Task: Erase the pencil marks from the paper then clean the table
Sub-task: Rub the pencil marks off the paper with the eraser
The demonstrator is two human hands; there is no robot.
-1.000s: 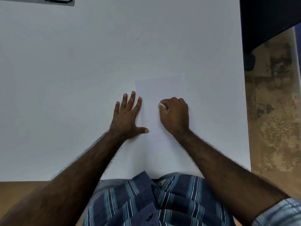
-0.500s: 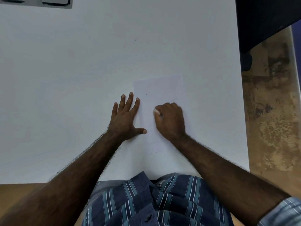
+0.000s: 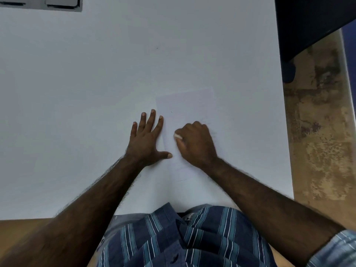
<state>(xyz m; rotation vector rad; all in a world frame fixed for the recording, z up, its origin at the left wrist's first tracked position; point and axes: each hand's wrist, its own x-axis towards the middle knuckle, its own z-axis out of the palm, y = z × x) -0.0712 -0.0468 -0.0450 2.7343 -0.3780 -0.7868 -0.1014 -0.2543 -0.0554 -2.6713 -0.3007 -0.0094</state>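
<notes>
My right hand (image 3: 196,143) grips what seems an eraser (image 3: 177,136) on the paper (image 3: 188,108), which lies at five o'clock on the table (image 3: 96,93); my left hand (image 3: 146,141) presses flat at the paper's nine o'clock edge.

No legible text, label, brand, number or sign anywhere in the head view. The paper (image 3: 185,105) carries only faint pencil traces, too pale and small to read as characters. A small tag at the waistband (image 3: 190,216) below the striped shirt shows light marks, too blurred to make out.
</notes>
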